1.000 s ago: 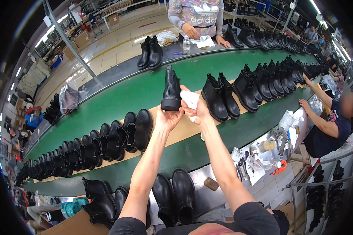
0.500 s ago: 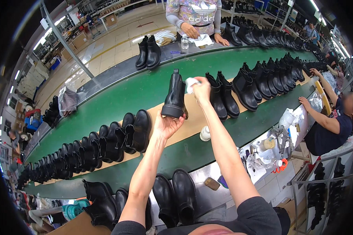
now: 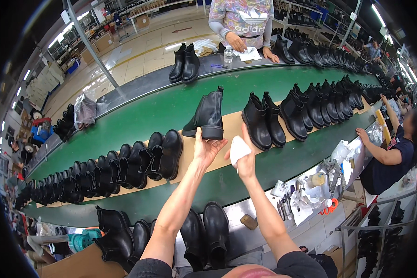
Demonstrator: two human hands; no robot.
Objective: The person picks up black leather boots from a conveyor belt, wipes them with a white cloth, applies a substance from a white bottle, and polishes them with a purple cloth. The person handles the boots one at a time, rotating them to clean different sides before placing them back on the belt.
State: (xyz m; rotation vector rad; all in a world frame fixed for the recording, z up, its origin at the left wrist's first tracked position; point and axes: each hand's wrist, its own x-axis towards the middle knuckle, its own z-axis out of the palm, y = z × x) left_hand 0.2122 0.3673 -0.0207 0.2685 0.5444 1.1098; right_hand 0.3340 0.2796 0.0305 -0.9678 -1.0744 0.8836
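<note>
A black ankle boot (image 3: pixel 207 112) is held up over the green work surface, its toe toward the left and its heel toward me. My left hand (image 3: pixel 206 149) supports it from underneath, fingers and thumb closed around the sole by the heel. Just right of the heel and apart from the boot, my right hand (image 3: pixel 246 163) grips a folded white cloth (image 3: pixel 239 149). Right of this hand, a pair of black boots (image 3: pixel 259 123) stands upright on a strip of brown cardboard (image 3: pixel 188 160).
Rows of black boots (image 3: pixel 129 164) line the cardboard to left and right. Two boots (image 3: pixel 215 227) stand near me, beside a brown block (image 3: pixel 249 221). Tools (image 3: pixel 285 204) lie at right. Across the bench, a person (image 3: pixel 242 28) holds a white cloth; another person (image 3: pixel 389 148) works at right.
The boot has turned so its toe points left. My right hand with the cloth has come down from beside the shaft to below the heel. The whole view has shifted slightly.
</note>
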